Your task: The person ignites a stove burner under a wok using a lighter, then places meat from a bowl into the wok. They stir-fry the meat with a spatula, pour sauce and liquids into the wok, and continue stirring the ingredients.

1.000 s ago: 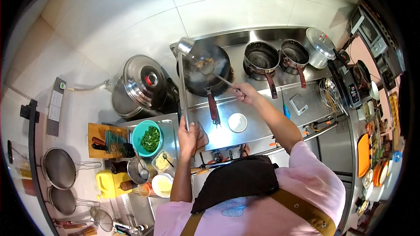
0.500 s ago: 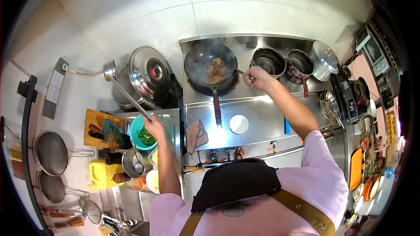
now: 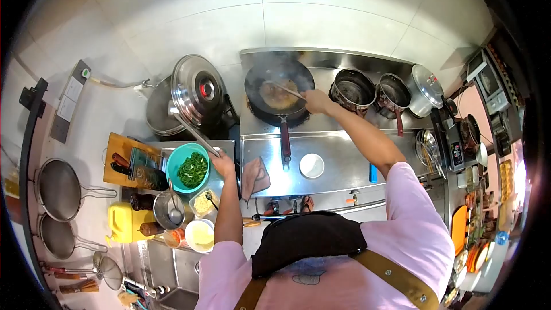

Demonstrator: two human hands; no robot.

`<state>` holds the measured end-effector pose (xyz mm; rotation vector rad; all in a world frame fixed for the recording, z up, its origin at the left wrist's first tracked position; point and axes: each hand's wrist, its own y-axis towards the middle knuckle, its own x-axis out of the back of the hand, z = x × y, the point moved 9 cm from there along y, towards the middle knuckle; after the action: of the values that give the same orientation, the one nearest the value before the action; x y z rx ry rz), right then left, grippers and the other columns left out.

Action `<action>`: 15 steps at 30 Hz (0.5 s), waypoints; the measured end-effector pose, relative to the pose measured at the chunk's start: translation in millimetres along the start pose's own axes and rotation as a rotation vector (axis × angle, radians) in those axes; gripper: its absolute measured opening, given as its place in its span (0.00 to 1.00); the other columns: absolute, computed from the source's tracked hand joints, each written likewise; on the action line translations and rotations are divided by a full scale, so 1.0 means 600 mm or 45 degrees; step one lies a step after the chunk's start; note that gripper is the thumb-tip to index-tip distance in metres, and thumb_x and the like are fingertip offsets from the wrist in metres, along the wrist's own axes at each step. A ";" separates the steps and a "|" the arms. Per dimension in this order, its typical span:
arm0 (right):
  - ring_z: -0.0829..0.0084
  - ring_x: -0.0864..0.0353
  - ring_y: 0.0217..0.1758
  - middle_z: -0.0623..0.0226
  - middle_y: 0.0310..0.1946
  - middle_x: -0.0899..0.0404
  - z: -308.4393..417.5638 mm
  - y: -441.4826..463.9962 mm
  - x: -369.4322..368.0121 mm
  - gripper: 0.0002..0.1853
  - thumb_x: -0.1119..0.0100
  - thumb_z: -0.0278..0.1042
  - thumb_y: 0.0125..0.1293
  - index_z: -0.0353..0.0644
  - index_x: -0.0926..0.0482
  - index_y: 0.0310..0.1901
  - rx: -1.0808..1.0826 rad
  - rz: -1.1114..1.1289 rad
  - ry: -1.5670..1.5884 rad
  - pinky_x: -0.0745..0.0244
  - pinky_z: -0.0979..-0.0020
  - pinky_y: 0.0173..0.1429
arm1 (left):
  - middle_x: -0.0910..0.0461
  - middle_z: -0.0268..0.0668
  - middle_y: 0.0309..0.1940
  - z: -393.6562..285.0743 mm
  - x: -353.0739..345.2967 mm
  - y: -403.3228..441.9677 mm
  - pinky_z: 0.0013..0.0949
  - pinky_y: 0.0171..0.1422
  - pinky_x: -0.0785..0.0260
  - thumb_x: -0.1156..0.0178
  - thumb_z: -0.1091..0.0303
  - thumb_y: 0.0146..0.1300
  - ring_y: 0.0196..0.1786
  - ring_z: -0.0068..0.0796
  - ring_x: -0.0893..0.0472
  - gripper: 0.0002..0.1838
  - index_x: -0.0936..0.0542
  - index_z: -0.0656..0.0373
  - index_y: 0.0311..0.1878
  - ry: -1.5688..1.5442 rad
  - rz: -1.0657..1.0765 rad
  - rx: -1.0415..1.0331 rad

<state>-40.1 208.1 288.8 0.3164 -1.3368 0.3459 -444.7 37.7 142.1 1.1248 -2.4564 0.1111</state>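
Note:
My right hand (image 3: 317, 101) is closed round the handle of a ladle (image 3: 287, 89), whose head rests in the brown liquid of a steaming wok (image 3: 258, 99). My left hand (image 3: 222, 164) grips the end of a long-handled metal dipper (image 3: 198, 132); its cup end reaches into the tall pot (image 3: 159, 109) behind the leaning lid (image 3: 197, 89). Just left of my left hand, a turquoise bowl (image 3: 173, 167) holds chopped greens (image 3: 193, 170). Below that bowl are a container of pale yellow bits (image 3: 202, 204) and a white bowl (image 3: 200, 235). A small white bowl (image 3: 311, 165) sits on the steel counter.
Two dark saucepans (image 3: 352, 89) (image 3: 393, 92) and a lidded silver pot (image 3: 425, 92) stand right of the wok. A folded cloth (image 3: 256, 177) lies on the counter's left edge. Knives in a rack (image 3: 133, 167), a yellow jug (image 3: 123, 223) and hanging strainers (image 3: 59, 189) are at the left.
The dipper has swung left from beside the wok and its cup has gone into the tall pot. The ladle moved within the wok, where more liquid now shows.

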 end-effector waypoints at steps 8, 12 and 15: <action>0.48 0.17 0.48 0.50 0.43 0.18 0.028 -0.195 0.126 0.15 0.44 0.25 0.59 0.39 0.20 0.49 -0.261 0.261 -0.229 0.21 0.52 0.50 | 0.24 0.67 0.53 0.034 0.003 -0.067 0.55 0.57 0.31 0.45 0.68 0.70 0.52 0.67 0.23 0.34 0.47 0.65 0.74 0.278 0.111 0.093; 0.47 0.16 0.47 0.48 0.43 0.18 0.012 -0.214 0.083 0.15 0.44 0.25 0.60 0.39 0.22 0.50 -0.289 0.259 -0.217 0.20 0.52 0.48 | 0.33 0.69 0.60 0.060 0.012 -0.085 0.52 0.61 0.33 0.47 0.79 0.62 0.59 0.66 0.28 0.38 0.49 0.65 0.76 0.454 0.142 0.094; 0.47 0.16 0.45 0.47 0.42 0.18 -0.004 -0.198 0.047 0.14 0.45 0.25 0.61 0.39 0.23 0.50 -0.405 0.179 -0.071 0.20 0.51 0.47 | 0.36 0.66 0.61 0.067 0.016 -0.096 0.50 0.65 0.36 0.47 0.84 0.56 0.61 0.65 0.32 0.44 0.51 0.64 0.77 0.531 0.220 0.035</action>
<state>17.5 103.2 312.8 -0.0343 -1.4482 0.2369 -421.7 -17.5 103.9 0.8012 -2.1735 0.3917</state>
